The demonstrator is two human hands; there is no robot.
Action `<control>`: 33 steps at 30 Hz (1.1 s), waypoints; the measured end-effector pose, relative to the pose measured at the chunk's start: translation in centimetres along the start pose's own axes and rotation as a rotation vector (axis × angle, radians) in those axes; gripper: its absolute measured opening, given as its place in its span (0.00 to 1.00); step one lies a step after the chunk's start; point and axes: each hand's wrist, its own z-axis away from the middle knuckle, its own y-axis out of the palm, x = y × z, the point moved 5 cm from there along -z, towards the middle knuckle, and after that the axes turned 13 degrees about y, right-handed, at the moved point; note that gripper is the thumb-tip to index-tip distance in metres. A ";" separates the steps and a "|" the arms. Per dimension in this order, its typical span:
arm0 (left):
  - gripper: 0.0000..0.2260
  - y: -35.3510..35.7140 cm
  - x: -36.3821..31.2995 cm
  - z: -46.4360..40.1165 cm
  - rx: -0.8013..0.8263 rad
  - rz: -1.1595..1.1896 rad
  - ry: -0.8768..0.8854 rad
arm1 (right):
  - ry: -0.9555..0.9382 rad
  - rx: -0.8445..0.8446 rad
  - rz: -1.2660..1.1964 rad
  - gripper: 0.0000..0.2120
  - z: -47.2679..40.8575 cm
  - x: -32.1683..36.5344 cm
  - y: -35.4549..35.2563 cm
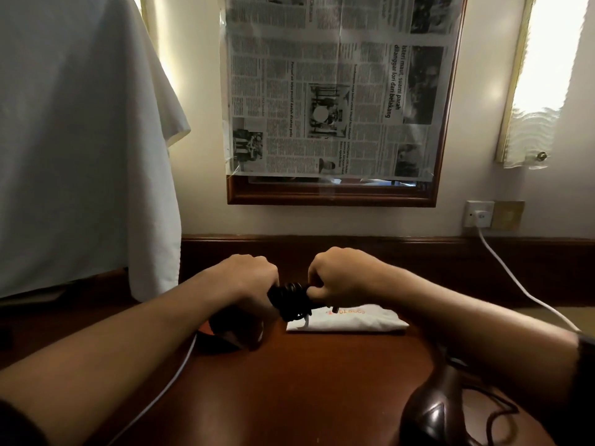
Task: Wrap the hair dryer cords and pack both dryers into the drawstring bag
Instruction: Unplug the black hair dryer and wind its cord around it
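Black cord (pixel 291 300) is wound in tight loops round the handle of a dark hair dryer (pixel 231 326), which is held just above a reddish-brown wooden table (pixel 306 381). From the head camera, the left hand (pixel 248 278) is curled round the dryer where the handle meets the body, knuckles up, with the dryer's body hanging below and to the left of it. The right hand (pixel 341 275) is also curled, its fingers pinching the cord at the right end of the coil. The two hands sit close together, with only the coil between them.

Just beyond and to the right of the coil, a white drawstring bag (pixel 351 320) with orange lettering lies flat on the table. At the near right edge a second dark hair dryer (pixel 431 410) rests on the table under the right forearm, its own thin black cord (pixel 495 410) lying loose beside it.

A white cable (pixel 515 278) runs from a wall socket (pixel 478 214) at far right down towards the table. Another white cable (pixel 174 381) passes under the left forearm. Newspaper (pixel 335 88) covers a wood-framed mirror (pixel 331 194) on the far wall, and a white cloth (pixel 80 140) hangs at far left.
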 end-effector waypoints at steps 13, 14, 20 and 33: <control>0.12 3.4 2.5 0.3 0.217 0.586 0.077 | -0.296 0.159 -0.260 0.44 1.7 -1.9 3.9; 0.13 3.8 2.6 0.3 0.231 0.608 0.085 | -0.310 0.102 -0.258 0.44 1.9 -1.9 4.4; 0.10 6.1 2.2 0.1 0.252 0.700 0.105 | -0.292 -0.171 -0.242 0.36 2.9 -2.4 8.6; 0.13 11.9 3.5 -1.9 0.143 0.763 0.020 | -0.221 -0.054 -0.563 0.24 1.4 -3.8 13.7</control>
